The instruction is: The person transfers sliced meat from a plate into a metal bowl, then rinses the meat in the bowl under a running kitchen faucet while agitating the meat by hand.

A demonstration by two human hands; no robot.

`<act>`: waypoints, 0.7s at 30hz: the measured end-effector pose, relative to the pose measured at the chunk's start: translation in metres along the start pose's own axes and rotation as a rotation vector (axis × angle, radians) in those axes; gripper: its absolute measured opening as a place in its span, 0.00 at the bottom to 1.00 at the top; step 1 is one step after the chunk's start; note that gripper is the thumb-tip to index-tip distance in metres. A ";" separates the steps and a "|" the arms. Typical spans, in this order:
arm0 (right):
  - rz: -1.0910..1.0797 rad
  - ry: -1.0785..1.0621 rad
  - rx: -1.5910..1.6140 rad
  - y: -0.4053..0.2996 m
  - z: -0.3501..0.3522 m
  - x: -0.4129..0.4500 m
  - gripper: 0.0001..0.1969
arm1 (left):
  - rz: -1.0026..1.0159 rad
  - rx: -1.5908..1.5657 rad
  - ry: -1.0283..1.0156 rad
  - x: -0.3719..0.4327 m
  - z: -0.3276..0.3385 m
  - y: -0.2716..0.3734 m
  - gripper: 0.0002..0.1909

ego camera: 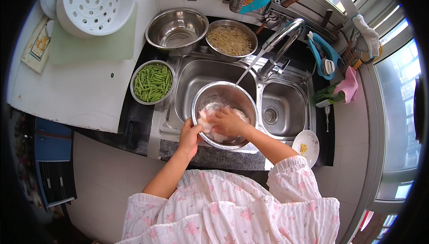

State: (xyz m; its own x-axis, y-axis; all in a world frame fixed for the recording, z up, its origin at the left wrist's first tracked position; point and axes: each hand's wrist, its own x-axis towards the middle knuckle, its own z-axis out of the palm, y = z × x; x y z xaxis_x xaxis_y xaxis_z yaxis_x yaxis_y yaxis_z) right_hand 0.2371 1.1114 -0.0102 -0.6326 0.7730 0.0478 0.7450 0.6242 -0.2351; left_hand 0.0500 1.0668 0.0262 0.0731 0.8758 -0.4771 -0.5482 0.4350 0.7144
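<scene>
My left hand (189, 138) grips the near left rim of a stainless steel bowl (245, 102), thumb over the edge. The bowl sits at the front of the sink's large basin (197, 73), partly covering it. Inside the bowl are pale pinkish pieces (218, 137), which look like raw meat in water. My right hand (228, 123) reaches down among them, its fingers blurred and partly hidden, so whether it grasps any is unclear. From the chrome faucet (285, 36) a stream of water (249, 67) runs into the far side of the bowl.
Left of the sink stands a bowl of cut green beans (152, 82). Behind are a steel basin (177, 31) and a bowl of bean sprouts (230, 40). A small basin (283, 100) and a plate with yellow bits (311, 143) lie right. A white colander (94, 6) stands far left.
</scene>
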 end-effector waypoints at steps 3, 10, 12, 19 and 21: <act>-0.272 -0.149 0.136 0.002 -0.011 -0.006 0.16 | -0.014 0.015 -0.019 -0.005 0.004 0.004 0.10; 0.315 0.042 0.146 0.016 -0.034 -0.007 0.25 | -0.020 0.056 -0.027 -0.017 0.018 0.006 0.09; 0.564 -0.192 0.073 -0.002 -0.018 -0.005 0.32 | 0.021 0.044 -0.014 -0.010 0.018 0.002 0.07; 0.338 -0.094 0.700 -0.022 -0.009 0.006 0.33 | -0.004 0.073 0.025 -0.002 0.024 0.003 0.06; 0.371 0.016 0.775 -0.020 -0.009 0.015 0.29 | 0.006 0.072 0.008 0.002 0.020 0.002 0.06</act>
State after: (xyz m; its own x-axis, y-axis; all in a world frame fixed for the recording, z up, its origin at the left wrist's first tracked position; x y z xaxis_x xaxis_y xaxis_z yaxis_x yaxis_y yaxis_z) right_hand 0.2143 1.1116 0.0037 -0.3694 0.9169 -0.1513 0.5450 0.0819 -0.8344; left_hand 0.0657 1.0738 0.0368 0.0633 0.8771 -0.4762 -0.4869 0.4437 0.7524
